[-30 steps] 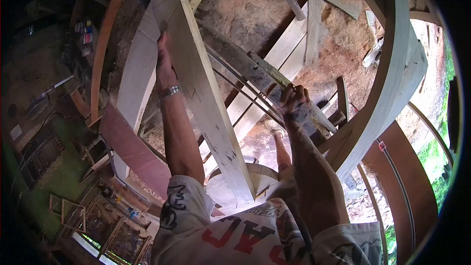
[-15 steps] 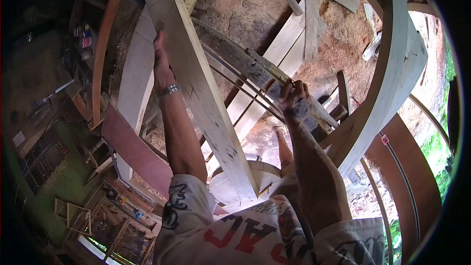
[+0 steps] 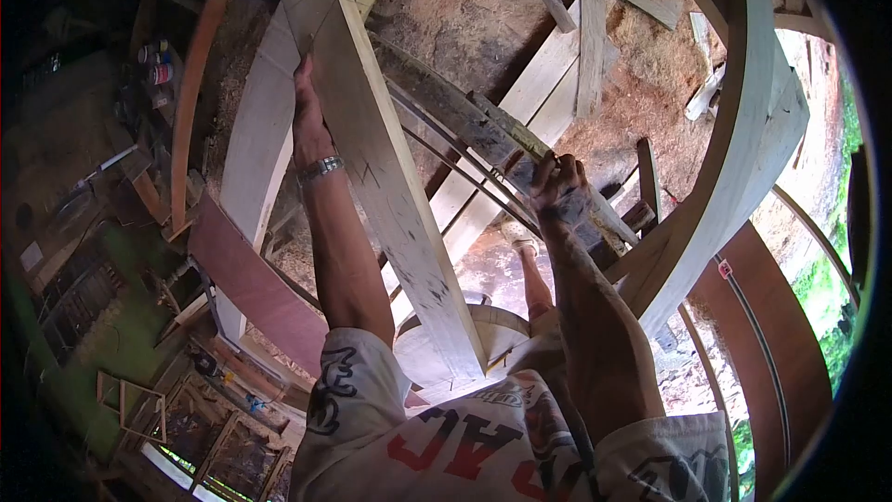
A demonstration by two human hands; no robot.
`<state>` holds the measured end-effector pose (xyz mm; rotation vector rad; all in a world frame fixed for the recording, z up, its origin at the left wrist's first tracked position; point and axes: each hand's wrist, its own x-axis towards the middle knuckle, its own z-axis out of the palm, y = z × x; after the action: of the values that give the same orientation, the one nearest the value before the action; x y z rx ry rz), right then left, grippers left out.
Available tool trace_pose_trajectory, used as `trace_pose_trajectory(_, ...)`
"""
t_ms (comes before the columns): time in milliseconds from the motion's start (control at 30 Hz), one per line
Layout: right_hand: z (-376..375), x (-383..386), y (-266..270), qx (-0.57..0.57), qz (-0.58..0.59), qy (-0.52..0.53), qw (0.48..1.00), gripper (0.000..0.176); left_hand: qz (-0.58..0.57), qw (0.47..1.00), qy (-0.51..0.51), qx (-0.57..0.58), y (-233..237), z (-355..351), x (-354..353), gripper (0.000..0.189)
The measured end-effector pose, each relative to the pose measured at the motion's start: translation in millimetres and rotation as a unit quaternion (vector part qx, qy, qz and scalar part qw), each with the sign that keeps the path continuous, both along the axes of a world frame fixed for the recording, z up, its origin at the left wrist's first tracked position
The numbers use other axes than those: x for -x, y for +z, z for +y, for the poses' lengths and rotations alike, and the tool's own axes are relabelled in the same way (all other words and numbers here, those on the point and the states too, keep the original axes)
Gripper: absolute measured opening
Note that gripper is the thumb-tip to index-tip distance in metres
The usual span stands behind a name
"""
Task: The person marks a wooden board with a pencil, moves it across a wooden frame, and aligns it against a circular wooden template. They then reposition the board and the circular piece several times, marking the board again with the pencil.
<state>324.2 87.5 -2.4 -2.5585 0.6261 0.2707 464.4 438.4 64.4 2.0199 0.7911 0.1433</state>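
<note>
My left hand (image 3: 311, 116), with a metal-banded watch on its wrist, grips the left edge of a long, thick wooden plank (image 3: 400, 214). Its fingers pass behind the plank and are mostly hidden. Dark marks and pencil-like lines show on the plank's pale face, and its near end lies close to my shirt, over a rounded wooden piece (image 3: 502, 321). My right hand (image 3: 560, 191) is closed, fingers curled, by the end of a narrow wooden strip (image 3: 511, 127) on a dark beam. What it holds, if anything, is hidden.
A large curved timber (image 3: 734, 130) arcs along the right side. Pale boards (image 3: 544, 65) lie on the sawdust-covered ground ahead. To the left are a reddish panel (image 3: 251, 279) and a curved brown timber (image 3: 200, 84). Another brown panel (image 3: 767, 344) stands at the lower right.
The plank's far end sits slightly further right and higher in view, with my left hand still on it. My right hand stays closed in nearly the same spot.
</note>
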Motion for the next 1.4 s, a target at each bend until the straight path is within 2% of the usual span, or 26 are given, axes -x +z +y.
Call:
trace_pose_trajectory(33, 0.0, 0.3, -2.4, 0.011, 0.000, -0.002, 1.000, 0.023, -0.008, 1.000, 0.011, 0.020, 4.7, -6.4, 0.5, 0.059)
trace_pose_trajectory(100, 0.6, -0.9, 2.0, 0.006, 0.000, -0.001, 1.000, 0.022, -0.125, 0.988, -0.068, 0.056, -16.3, 14.6, 10.8, 0.058)
trace_pose_trajectory(167, 2.6, -1.6, 5.2, 0.004, 0.004, -0.004, 1.000, 0.022, -0.110, 0.988, -0.074, 0.084, -29.8, 28.8, 13.5, 0.058)
trace_pose_trajectory(233, 4.0, -2.4, 7.5, 0.008, 0.012, -0.012, 1.000, 0.021, 0.035, 0.993, -0.009, 0.109, -8.4, 15.5, -0.6, 0.057)
trace_pose_trajectory(267, 4.4, -3.5, 8.0, 0.017, 0.007, -0.012, 1.000, 0.021, -0.037, 0.979, 0.007, 0.201, -14.4, 14.9, -1.6, 0.057)
trace_pose_trajectory(333, 5.9, -2.4, 6.1, 0.036, -0.004, -0.005, 0.999, 0.021, -0.184, 0.909, 0.044, 0.372, -41.3, 21.5, -1.9, 0.056)
trace_pose_trajectory(400, 4.2, -0.6, -8.8, 0.040, -0.105, 0.073, 0.991, 0.025, -0.336, 0.787, 0.080, 0.511, -60.1, 35.0, 0.3, 0.056)
trace_pose_trajectory(467, 12.4, -2.3, 5.6, 0.056, -0.081, 0.047, 0.994, 0.024, -0.336, 0.815, 0.064, 0.467, -67.0, 43.5, 5.9, 0.055)
trace_pose_trajectory(500, 2.0, 3.6, -7.3, 0.071, -0.109, 0.156, 0.979, 0.026, -0.251, 0.900, 0.040, 0.355, -62.5, 32.6, 2.6, 0.054)
trace_pose_trajectory(533, 2.9, 3.4, -5.5, 0.055, -0.098, 0.130, 0.985, 0.026, -0.153, 0.959, 0.022, 0.237, -59.5, 24.5, 1.6, 0.052)
trace_pose_trajectory(600, 5.9, 6.8, -22.9, 0.094, -0.076, 0.052, 0.991, 0.032, -0.120, 0.951, -0.023, 0.286, -57.4, 23.6, 15.9, 0.049)
trace_pose_trajectory(633, -4.7, 15.9, -48.4, 0.144, -0.188, 0.129, 0.963, 0.034, -0.134, 0.942, -0.027, 0.308, -54.6, 15.6, 26.3, 0.047)
trace_pose_trajectory(700, -26.5, 21.5, -69.3, 0.226, -0.293, 0.269, 0.889, 0.028, -0.135, 0.936, -0.052, 0.321, -41.8, 4.7, 47.4, 0.045)
trace_pose_trajectory(767, -43.6, 25.9, -76.7, 0.327, -0.311, 0.371, 0.812, 0.022, -0.139, 0.935, -0.083, 0.315, -44.3, 0.8, 73.5, 0.043)
trace_pose_trajectory(800, -50.5, 24.6, -83.0, 0.365, -0.334, 0.405, 0.769, 0.016, -0.125, 0.950, -0.089, 0.272, -35.2, -1.8, 89.5, 0.045)
trace_pose_trajectory(833, -57.5, 23.1, -89.7, 0.404, -0.359, 0.434, 0.721, 0.011, -0.130, 0.947, -0.069, 0.287, -32.4, -7.2, 107.9, 0.045)
trace_pose_trajectory(900, -54.6, 15.7, -91.8, 0.319, -0.413, 0.414, 0.746, 0.008, -0.128, 0.935, -0.019, 0.331, -20.0, -17.8, 147.7, 0.045)
trace_pose_trajectory(933, -60.6, 13.7, -102.7, 0.323, -0.415, 0.423, 0.738, 0.008, -0.119, 0.925, 0.013, 0.361, -15.7, -22.0, 173.4, 0.046)
trace_pose_trajectory(1000, -79.2, 13.1, -135.4, 0.186, -0.350, 0.276, 0.876, 0.020, -0.103, 0.929, -0.014, 0.355, -19.7, -24.0, 228.7, 0.051)
trace_pose_trajectory(1033, -82.3, 10.0, -138.7, 0.118, -0.310, 0.200, 0.922, 0.028, -0.076, 0.949, 0.007, 0.307, -19.9, -29.4, 274.2, 0.051)
trace_pose_trajectory(1100, -66.0, 7.0, -108.4, 0.067, -0.216, 0.147, 0.963, 0.044, 0.009, 0.974, 0.007, 0.225, -6.1, -38.1, 342.3, 0.053)
trace_pose_trajectory(1200, -47.7, 6.4, -92.7, 0.091, -0.229, 0.162, 0.955, 0.046, 0.137, 0.982, -0.050, 0.124, 19.2, -42.6, 416.7, 0.058)
trace_pose_trajectory(1267, -24.9, 5.0, -72.8, 0.207, -0.205, 0.203, 0.935, 0.045, 0.134, 0.985, -0.056, 0.095, 23.9, -55.4, 464.7, 0.060)
trace_pose_trajectory(1333, -24.3, 8.1, -78.5, 0.231, -0.229, 0.212, 0.922, 0.041, 0.138, 0.987, -0.059, 0.060, 28.6, -65.0, 489.4, 0.062)
trace_pose_trajectory(1367, -41.6, 5.9, -96.5, 0.198, -0.268, 0.201, 0.921, 0.038, 0.142, 0.987, -0.059, 0.042, 34.7, -68.2, 500.6, 0.063)
trace_pose_trajectory(1400, -64.8, 5.4, -113.0, 0.214, -0.285, 0.227, 0.907, 0.034, 0.152, 0.986, -0.059, 0.027, 40.1, -75.4, 513.9, 0.065)
